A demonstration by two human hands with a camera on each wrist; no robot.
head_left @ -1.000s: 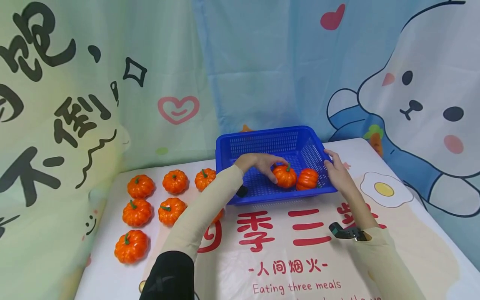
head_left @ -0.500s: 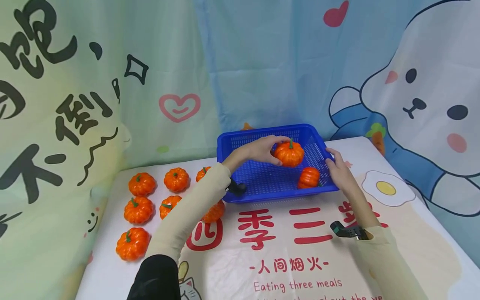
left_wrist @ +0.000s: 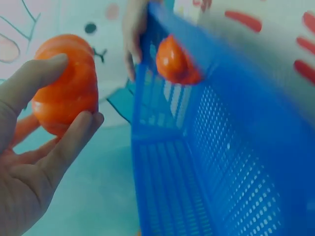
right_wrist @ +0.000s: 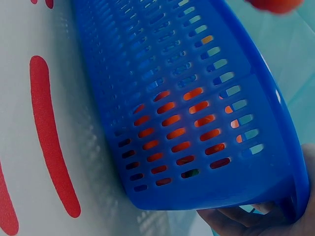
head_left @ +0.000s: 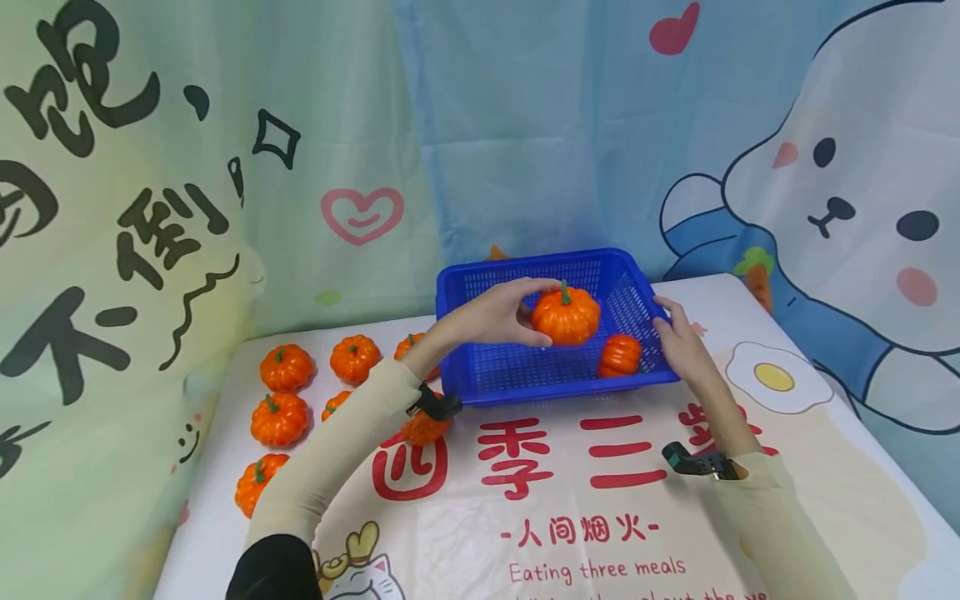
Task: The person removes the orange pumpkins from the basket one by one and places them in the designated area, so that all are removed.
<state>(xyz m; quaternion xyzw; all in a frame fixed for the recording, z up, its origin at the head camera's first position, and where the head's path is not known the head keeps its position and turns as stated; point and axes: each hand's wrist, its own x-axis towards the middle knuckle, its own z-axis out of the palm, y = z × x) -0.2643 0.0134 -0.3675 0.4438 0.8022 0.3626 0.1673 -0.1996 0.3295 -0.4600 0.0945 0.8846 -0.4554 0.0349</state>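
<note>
A small orange pumpkin with a green stem (head_left: 567,318) is held in my left hand (head_left: 495,318), above the blue basket (head_left: 517,393). The left wrist view has the thumb on one side of that pumpkin (left_wrist: 69,93) and fingers on the other, apart from the basket. My right hand (head_left: 681,346) grips the basket's right end; in the right wrist view, fingers (right_wrist: 226,221) curl beneath its rim. A second pumpkin (head_left: 620,357) lies on its side inside the basket, near the right front corner. It shows through the slots in the right wrist view.
Several pumpkins stand on the table's left part, including one at the back (head_left: 355,359) and one at the left edge (head_left: 280,419). My left forearm partly covers some. A printed cloth (head_left: 585,500) covers the table; a curtain (head_left: 510,150) hangs behind.
My left hand has lifted the pumpkin off the basket's floor, then drawn it a little to the left. The right hand has stayed on the basket's end.
</note>
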